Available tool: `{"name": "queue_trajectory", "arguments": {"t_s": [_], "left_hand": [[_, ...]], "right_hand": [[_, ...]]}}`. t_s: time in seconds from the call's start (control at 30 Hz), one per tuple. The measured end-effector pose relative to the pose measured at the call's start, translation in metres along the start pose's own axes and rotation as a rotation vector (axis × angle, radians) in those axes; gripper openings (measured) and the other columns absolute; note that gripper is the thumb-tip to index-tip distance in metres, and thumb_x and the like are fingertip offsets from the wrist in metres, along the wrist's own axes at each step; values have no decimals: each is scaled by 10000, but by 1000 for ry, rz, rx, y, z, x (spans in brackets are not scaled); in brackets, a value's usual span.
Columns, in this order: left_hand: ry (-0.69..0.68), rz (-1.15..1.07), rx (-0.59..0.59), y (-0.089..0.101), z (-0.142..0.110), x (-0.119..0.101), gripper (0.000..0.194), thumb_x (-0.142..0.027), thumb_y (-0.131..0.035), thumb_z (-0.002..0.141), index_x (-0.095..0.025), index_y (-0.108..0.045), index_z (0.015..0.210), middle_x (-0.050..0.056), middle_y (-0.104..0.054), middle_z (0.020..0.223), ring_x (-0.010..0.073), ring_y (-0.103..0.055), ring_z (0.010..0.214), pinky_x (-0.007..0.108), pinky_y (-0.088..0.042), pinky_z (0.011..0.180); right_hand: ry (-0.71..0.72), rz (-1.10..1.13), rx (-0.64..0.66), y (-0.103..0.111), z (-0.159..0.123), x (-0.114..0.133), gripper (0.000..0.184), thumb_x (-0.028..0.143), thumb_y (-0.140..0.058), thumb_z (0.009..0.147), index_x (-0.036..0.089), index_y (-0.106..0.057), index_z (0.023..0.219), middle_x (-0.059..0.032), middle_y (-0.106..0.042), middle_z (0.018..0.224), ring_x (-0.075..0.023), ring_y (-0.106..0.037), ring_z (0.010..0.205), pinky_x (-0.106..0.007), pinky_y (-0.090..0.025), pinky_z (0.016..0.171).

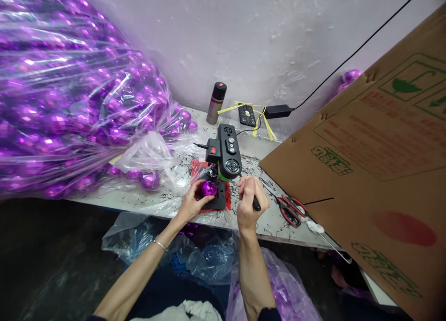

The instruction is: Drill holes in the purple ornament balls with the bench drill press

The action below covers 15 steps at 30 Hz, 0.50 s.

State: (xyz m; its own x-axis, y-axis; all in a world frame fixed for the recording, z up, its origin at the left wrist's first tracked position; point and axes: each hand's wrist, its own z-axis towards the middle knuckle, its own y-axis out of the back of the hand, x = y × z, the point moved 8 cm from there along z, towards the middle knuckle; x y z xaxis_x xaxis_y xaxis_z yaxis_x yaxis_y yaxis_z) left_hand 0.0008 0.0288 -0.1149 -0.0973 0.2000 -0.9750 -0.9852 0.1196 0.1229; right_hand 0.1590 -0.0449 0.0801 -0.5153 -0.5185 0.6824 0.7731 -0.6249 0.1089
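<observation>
A shiny purple bauble (209, 189) is held between the thumb and fingers of my left hand (192, 200), at the base of a small black bench drill press (229, 151). A red switch faces up on the box at the machine's left. Closed in a fist, my right hand (251, 201) grips the drill press's lever handle (257, 203), whose black end pokes out beside the palm. Under the machine lies a red sheet (227, 196). The drill tip's contact with the bauble is hidden.
A large clear bag of purple baubles (69, 102) fills the left. Behind the machine stand a bottle (216, 102) and a black phone-like slab (246, 114). Red-handled scissors (292, 209) lie beside a big cardboard box (365, 172) at right. Dark shavings litter the white table (275, 226).
</observation>
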Motion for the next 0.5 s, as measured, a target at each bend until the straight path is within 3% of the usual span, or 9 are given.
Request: {"name": "queue_trajectory", "arguments": {"t_s": [0.2, 0.37, 0.5], "left_hand": [[-160, 282, 27, -10, 11, -14, 565, -441, -789, 854, -220, -576, 1329, 118, -714, 1255, 309, -686, 1185, 484, -551, 1029], [-236, 315, 79, -13, 17, -21, 557, -445, -770, 873, -229, -558, 1341, 119, -704, 1271, 314, -687, 1187, 492, -560, 1022], [-267, 304, 134, -16, 6, -20, 554, -463, -747, 892, -221, -543, 1347, 126, -698, 1273, 310, -692, 1183, 482, -568, 1014]], "right_hand": [[26, 0, 13, 1, -5, -1, 411, 208, -431, 1043, 220, -470, 634, 21, -507, 627, -133, -565, 666, -297, -424, 627], [21, -18, 20, 1, -9, -4, 394, 226, -436, 1039, 222, -492, 649, 18, -512, 631, -144, -576, 670, -307, -440, 632], [34, -11, 17, 2, -11, -4, 385, 208, -427, 1037, 221, -498, 659, 17, -513, 630, -146, -580, 674, -309, -441, 634]]}}
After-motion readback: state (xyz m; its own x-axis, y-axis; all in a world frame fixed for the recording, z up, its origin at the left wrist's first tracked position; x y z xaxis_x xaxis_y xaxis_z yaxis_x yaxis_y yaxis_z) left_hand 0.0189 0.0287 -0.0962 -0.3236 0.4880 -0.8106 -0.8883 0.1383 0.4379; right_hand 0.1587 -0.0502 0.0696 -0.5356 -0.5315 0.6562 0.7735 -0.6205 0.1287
